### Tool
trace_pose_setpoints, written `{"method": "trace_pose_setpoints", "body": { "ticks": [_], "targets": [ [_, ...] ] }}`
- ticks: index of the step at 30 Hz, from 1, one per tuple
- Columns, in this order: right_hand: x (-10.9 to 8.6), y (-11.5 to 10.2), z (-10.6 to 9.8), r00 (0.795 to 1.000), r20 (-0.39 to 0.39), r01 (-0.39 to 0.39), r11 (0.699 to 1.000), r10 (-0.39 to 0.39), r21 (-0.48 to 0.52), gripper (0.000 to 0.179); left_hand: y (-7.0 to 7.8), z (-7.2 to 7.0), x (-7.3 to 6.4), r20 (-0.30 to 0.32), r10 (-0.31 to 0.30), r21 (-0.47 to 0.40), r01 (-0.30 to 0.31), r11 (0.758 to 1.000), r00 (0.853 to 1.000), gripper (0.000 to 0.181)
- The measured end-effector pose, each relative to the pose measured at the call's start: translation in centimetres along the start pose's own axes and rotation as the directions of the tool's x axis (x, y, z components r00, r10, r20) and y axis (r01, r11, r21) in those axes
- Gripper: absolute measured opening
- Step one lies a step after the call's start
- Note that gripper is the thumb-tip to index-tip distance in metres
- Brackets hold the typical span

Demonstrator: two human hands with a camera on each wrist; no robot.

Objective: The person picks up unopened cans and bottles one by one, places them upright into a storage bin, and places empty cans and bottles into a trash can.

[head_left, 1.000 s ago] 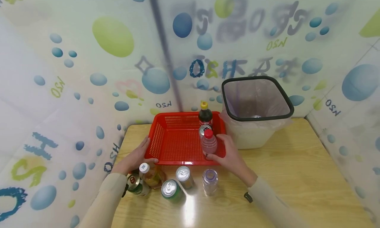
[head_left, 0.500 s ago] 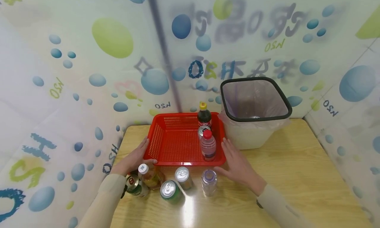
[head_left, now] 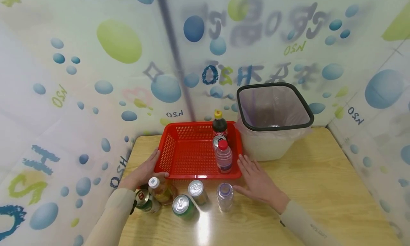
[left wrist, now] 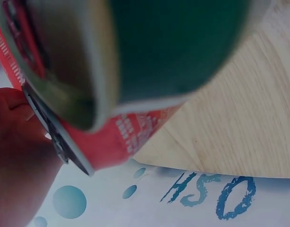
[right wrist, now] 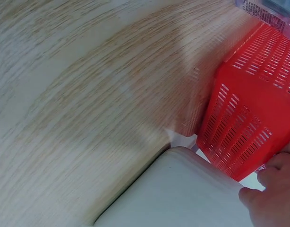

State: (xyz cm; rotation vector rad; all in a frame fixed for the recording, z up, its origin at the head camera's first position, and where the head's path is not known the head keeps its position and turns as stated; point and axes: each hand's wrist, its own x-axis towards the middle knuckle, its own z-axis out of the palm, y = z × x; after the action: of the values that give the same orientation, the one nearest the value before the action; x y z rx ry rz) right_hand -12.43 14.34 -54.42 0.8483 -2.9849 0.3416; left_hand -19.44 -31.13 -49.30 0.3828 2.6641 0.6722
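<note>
A red plastic basket (head_left: 189,176) stands by the wall. Along its right end, inside, are a cola bottle (head_left: 220,126) with a yellow cap, a can (head_left: 219,140), and a pink bottle (head_left: 224,157) with a red cap. My left hand (head_left: 142,173) rests at the basket's front left corner, fingers along the side and thumb by the front rim. With fingers extended, my right hand (head_left: 257,180) touches the right side; its fingertips (right wrist: 272,177) show at the basket in the right wrist view. A red can (left wrist: 105,142) lies near my left hand, behind a green can (left wrist: 178,47).
In front of the basket stand a juice bottle (head_left: 163,192), a silver can (head_left: 197,192), a green-sided can (head_left: 182,206) and a clear bottle (head_left: 225,199). A lined bin (head_left: 266,144) is close behind and right of the basket. Patterned walls bound the wooden table (head_left: 320,189).
My right hand has let go of the pink bottle, leaving it upright in the basket, and moved to the basket's right side. My left hand has stayed at its corner.
</note>
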Motion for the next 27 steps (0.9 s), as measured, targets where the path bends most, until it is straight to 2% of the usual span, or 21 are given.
{"method": "trace_pose_setpoints", "body": {
  "ticks": [5, 10, 12, 16, 18, 21, 27],
  "targets": [
    [0.1, 0.0, 0.2, 1.0, 0.018, -0.006, 1.0, 0.006, 0.005, 0.099, 0.1, -0.3, -0.1, 0.002, -0.014, 0.061, 0.014, 0.998, 1.0, 0.115],
    [0.1, -0.1, 0.1, 1.0, 0.023, -0.003, 1.0, 0.002, 0.026, 0.099, 0.4, -1.2, -0.3, -0.022, -0.034, 0.135, 0.037, 0.99, 0.999, 0.095],
    [0.1, 0.0, 0.2, 1.0, 0.021, -0.001, 0.999, 0.001, 0.035, 0.099, 0.7, -1.7, -0.6, -0.047, -0.026, 0.132, 0.032, 0.991, 0.999, 0.088],
    [-0.1, 0.2, 0.4, 1.0, 0.008, 0.005, 0.999, -0.005, 0.049, 0.099, 1.1, -3.0, -1.4, -0.141, 0.025, 0.04, -0.02, 0.999, 0.99, 0.073],
    [-0.2, 0.3, 0.4, 1.0, 0.0, 0.01, 0.998, -0.01, 0.056, 0.099, 1.1, -3.5, -2.0, -0.215, 0.069, -0.002, -0.071, 0.997, 0.974, 0.063],
    [-0.2, 0.4, 0.5, 1.0, -0.001, 0.014, 0.998, -0.014, 0.057, 0.099, 1.2, -4.0, -3.0, -0.324, 0.124, -0.029, -0.141, 0.99, 0.938, 0.054],
    [-0.1, 0.4, 0.3, 1.0, 0.021, 0.008, 0.998, -0.01, 0.067, 0.099, 1.2, -3.6, -5.4, -0.518, 0.185, -0.041, -0.24, 0.97, 0.835, 0.047]
  ]
}}
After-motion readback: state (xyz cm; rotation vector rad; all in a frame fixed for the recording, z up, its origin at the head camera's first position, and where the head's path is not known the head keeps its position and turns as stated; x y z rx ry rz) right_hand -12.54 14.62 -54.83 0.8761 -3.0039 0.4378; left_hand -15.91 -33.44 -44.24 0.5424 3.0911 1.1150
